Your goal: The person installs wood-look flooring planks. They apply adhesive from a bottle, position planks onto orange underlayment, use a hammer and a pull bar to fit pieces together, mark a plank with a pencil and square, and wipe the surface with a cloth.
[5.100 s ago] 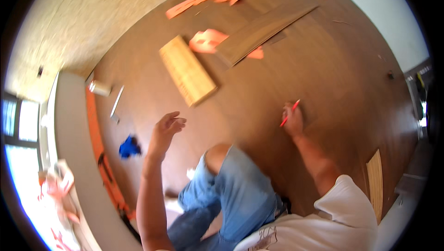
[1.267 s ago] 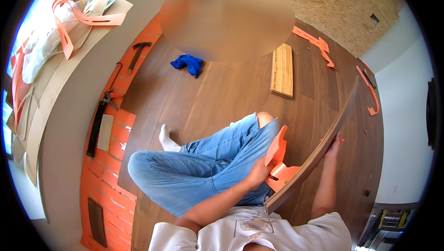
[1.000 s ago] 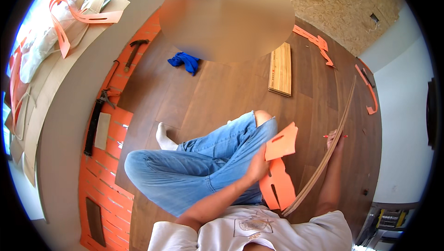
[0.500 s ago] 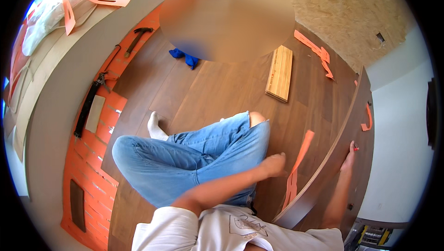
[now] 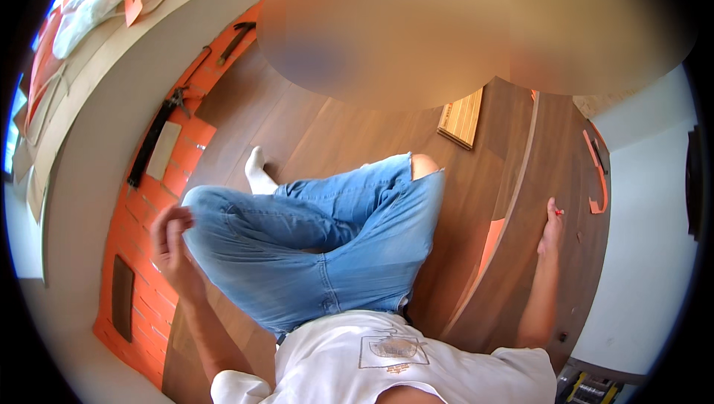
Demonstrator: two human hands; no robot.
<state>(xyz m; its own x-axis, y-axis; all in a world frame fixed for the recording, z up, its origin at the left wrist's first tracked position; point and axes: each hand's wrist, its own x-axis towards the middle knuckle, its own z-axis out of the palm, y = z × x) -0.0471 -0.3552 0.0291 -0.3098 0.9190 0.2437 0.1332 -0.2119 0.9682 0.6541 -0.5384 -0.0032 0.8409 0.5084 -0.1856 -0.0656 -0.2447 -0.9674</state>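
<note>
My left hand [image 5: 172, 248] is raised beside my left knee, over the orange underlay. Its fingers are loosely bent and somewhat apart, and I see nothing in them. My right hand [image 5: 551, 233] is over the face of a long, wide brown board [image 5: 513, 292] at my right side. A small red thing [image 5: 559, 213] shows at its fingers; most of it is hidden, so its kind cannot be made out. Between my right leg and the board's pale edge an orange strip [image 5: 489, 244] stands partly covered by the board.
Orange underlay [image 5: 152, 292] along the left wall bears a hammer [image 5: 236, 41], a black caulking gun [image 5: 155, 140], a beige piece [image 5: 163, 151] and a brown offcut [image 5: 123, 298]. Stacked wooden planks [image 5: 462, 121] lie ahead on brown flooring [image 5: 312, 129]. A curved orange strip [image 5: 599, 181] lies far right.
My left hand has swung from near the orange strip on the right to beside my left knee. The board has tipped flatter, with my right hand still over it.
</note>
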